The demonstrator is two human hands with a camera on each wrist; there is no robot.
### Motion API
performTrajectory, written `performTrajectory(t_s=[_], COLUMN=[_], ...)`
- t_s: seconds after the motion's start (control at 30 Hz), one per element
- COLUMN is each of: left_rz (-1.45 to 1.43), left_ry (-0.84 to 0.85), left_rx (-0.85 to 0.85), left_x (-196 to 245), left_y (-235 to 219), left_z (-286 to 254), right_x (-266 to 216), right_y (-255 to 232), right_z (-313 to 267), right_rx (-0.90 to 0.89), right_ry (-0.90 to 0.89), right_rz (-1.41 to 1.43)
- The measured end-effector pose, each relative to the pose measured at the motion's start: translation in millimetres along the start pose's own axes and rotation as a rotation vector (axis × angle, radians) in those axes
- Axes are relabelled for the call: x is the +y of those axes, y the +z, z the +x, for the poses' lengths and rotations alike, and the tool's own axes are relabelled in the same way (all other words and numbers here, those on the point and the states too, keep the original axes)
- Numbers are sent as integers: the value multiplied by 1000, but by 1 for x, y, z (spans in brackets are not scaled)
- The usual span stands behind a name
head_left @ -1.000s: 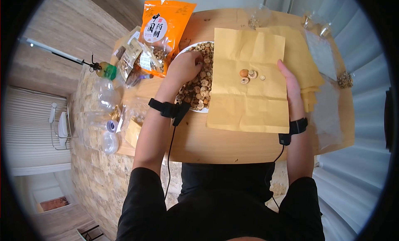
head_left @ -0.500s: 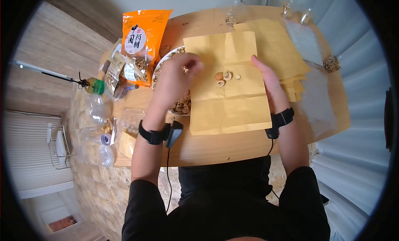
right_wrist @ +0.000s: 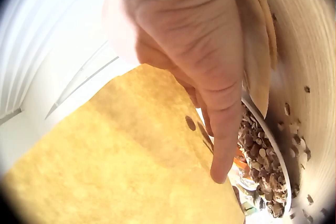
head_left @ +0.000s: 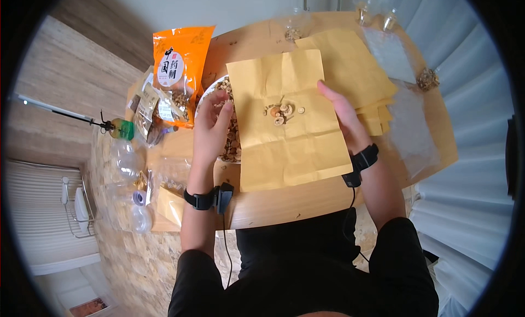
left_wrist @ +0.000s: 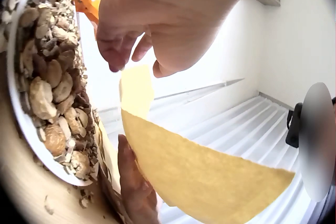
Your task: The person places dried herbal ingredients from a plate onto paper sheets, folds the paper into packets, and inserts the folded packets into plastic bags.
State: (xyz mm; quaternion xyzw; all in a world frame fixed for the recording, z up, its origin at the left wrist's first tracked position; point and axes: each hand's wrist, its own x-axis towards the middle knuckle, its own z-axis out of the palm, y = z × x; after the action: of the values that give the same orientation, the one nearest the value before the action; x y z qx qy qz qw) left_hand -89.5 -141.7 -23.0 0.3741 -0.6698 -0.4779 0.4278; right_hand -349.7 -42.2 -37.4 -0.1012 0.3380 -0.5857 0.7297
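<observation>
A yellow paper sheet lies partly over a white bowl of dried brown slices. A small pile of slices sits at the sheet's middle. My left hand hovers over the bowl with relaxed fingers and holds nothing. In the left wrist view that hand hangs above the bowl, and the sheet stands raised off the table. My right hand holds the sheet's right edge, thumb on top and fingers under it. In the right wrist view, my right hand lies along the sheet.
An orange bag and smaller packets stand left of the bowl, with plastic bottles beyond them. A stack of yellow sheets and clear plastic bags lie on the right. The wooden table's near edge runs below the sheet.
My left hand went from the bowl to the sheet and came back over the bowl, now relaxed. The pile has more pieces. My right hand has taken hold of the sheet's edge.
</observation>
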Motion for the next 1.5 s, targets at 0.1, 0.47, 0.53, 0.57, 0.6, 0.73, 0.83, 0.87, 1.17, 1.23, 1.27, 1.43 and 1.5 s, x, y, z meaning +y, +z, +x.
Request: performTrajectory(t_s=[0.1,0.47,0.53,0.57,0.6,0.73,0.83,0.87,1.17,1.23,1.27,1.43,1.5], left_rz=[-157,-383,-460,-463,-493,-538,-646,-653,-523,-538,-553,-506,-489], left_ry=[-331,-349,-381,-383,-388,-359,-377,-370,-316,-311,-296,-253,-252], left_rx=[-128,-91,-210,-205,-200,-119,-123,-142,-167,-142,-121,-94,-90], left_x=[3,-20,-24,-25,-25,-20,-17,-13,-17,-21,-21,-17,-17], left_y=[-4,-14,-18,-19,-18,-14,-17,-17,-17,-16,-16,-18,-18], left_z=[-10,-16,-16,-16,-17,-17,-19,-19,-20,-21,-19,-19,-19], right_x=[2,14,16,16,16,17,17,17,14,14,13,23,21], right_y=[6,8,9,8,2,-8,7,11,21,25,27,-1,-2], right_z=[-1,0,2,2,4,8,0,-2,-5,-6,-5,4,2], right_rx=[42,-19,-26,-31,-29,-147,-211,-297,-295,-250,-208,-51,-43], right_ry=[-32,18,15,4,10,48,11,-26,-145,-31,74,-73,-49], right_rz=[-16,-60,-61,-58,-59,-81,-128,-164,-193,-22,145,-172,-311])
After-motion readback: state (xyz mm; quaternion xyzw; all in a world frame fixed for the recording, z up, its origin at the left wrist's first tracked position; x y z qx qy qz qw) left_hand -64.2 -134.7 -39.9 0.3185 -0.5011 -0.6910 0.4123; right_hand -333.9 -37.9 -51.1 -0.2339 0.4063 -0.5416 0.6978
